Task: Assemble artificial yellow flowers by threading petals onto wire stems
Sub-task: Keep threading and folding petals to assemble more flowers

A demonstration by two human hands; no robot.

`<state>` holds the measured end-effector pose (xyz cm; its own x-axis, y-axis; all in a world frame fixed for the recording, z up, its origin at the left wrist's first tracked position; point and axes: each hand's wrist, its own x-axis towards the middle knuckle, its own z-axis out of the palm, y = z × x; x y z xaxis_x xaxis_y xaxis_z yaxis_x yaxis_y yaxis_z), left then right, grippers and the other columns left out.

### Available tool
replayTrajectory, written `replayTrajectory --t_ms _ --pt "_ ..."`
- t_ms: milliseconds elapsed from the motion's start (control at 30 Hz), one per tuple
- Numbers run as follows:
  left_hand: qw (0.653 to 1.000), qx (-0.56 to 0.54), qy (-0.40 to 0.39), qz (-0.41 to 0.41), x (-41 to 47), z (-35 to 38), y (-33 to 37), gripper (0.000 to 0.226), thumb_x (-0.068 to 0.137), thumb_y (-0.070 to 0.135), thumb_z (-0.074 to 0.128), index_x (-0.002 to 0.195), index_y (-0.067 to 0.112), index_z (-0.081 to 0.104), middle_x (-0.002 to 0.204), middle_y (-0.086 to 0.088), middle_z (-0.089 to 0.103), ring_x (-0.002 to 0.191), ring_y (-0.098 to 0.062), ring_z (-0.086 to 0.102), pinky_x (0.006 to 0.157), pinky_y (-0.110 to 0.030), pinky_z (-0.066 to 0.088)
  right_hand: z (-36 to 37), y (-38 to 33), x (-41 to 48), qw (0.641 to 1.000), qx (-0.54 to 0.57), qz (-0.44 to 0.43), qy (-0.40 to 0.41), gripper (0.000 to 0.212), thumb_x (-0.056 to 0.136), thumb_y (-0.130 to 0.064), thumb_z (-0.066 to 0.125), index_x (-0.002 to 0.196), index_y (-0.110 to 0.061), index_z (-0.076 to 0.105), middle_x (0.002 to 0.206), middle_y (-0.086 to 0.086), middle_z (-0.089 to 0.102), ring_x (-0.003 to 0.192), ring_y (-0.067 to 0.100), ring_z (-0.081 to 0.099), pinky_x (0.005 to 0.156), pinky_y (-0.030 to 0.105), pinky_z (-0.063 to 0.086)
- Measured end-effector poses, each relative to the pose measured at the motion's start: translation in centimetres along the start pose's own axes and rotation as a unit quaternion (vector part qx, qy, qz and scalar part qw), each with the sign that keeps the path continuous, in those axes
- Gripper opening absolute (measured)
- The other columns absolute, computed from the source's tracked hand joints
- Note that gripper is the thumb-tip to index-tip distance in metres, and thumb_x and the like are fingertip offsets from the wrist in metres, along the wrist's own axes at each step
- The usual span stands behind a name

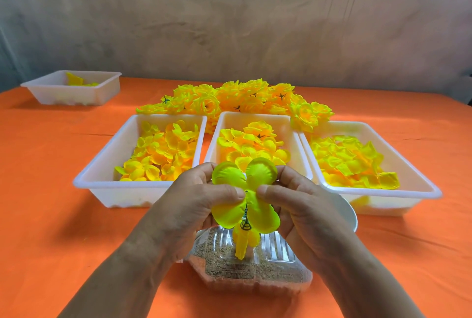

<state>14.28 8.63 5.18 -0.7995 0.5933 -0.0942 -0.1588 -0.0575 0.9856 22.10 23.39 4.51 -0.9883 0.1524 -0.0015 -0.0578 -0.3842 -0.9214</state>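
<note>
Trays number four, all white plastic. Three stand side by side across the middle of the frame: the left tray (102, 162), the middle tray (255, 115) and the right tray (383, 192), each holding a heap of loose yellow petals. The fourth tray (76, 98) sits apart in the upper left with only a few petals in it. Behind the row of three lies one pile of finished flowers (242, 95), too many and too tangled to count. All of it rests on an orange tablecloth (51, 215).

Two hands meet at the centre of the frame. The left hand (194, 205) and the right hand (301, 210) each have the fingers curled, and both thumbs press in against the middle of one four-lobed petal piece (259, 211), pinching it from either side. Two lobes stand up above the thumbs and two hang below.

From the centre of that piece, between the thumb tips, one dark wire stem (246, 211) runs straight down to a green calyx (246, 226), with a narrow yellow bud (242, 243) hanging under it, below the level of both palms.

Beneath the hands, at lower centre, is one clear plastic container (255, 274) holding brown granules. One white bowl (350, 215) shows partly behind the right hand, just beside the right tray.
</note>
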Motion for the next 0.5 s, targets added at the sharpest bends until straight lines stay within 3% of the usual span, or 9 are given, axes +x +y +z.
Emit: replayTrajectory --t_ms 100,233,367,500 --pt "1.0 0.0 0.005 0.0 0.05 -0.05 -0.07 0.038 0.057 0.015 0.073 0.095 0.014 0.07 0.082 -0.006 0.074 0.071 -0.023 0.068 0.07 -0.037 0.051 -0.03 0.03 0.09 1.0 0.01 -0.004 -0.004 0.038 0.076 0.0 0.064 0.114 -0.001 0.059 0.099 0.019 0.068 0.079 0.027 0.068 0.061 0.035 0.056" --pt "1.0 -0.007 0.0 -0.003 0.09 0.05 0.1 0.037 0.057 0.014 0.073 0.095 0.015 0.07 0.083 -0.005 0.075 0.069 -0.021 0.07 0.058 -0.031 0.054 -0.16 0.09 0.15 1.0 0.007 0.002 0.003 0.041 0.072 0.0 0.068 0.112 -0.002 0.061 0.099 0.019 0.067 0.08 0.028 0.067 0.06 0.036 0.056" --pt "1.0 -0.008 0.001 -0.009 0.15 0.1 0.02 0.043 0.057 0.015 0.074 0.099 0.014 0.069 0.089 -0.009 0.075 0.076 -0.027 0.07 0.073 -0.038 0.054 -0.32 0.35 0.07 1.0 0.018 0.005 0.001 0.038 0.074 -0.002 0.065 0.112 -0.004 0.062 0.1 0.021 0.069 0.08 0.029 0.069 0.06 0.036 0.056" --pt "1.0 -0.004 -0.001 -0.007 0.17 0.07 -0.01 0.043 0.057 0.014 0.073 0.099 0.014 0.069 0.087 -0.008 0.075 0.075 -0.025 0.07 0.074 -0.038 0.055 -0.46 0.53 0.1 1.0 0.016 0.004 0.001 0.04 0.073 -0.007 0.064 0.113 -0.005 0.061 0.102 0.021 0.07 0.083 0.03 0.068 0.063 0.039 0.058"
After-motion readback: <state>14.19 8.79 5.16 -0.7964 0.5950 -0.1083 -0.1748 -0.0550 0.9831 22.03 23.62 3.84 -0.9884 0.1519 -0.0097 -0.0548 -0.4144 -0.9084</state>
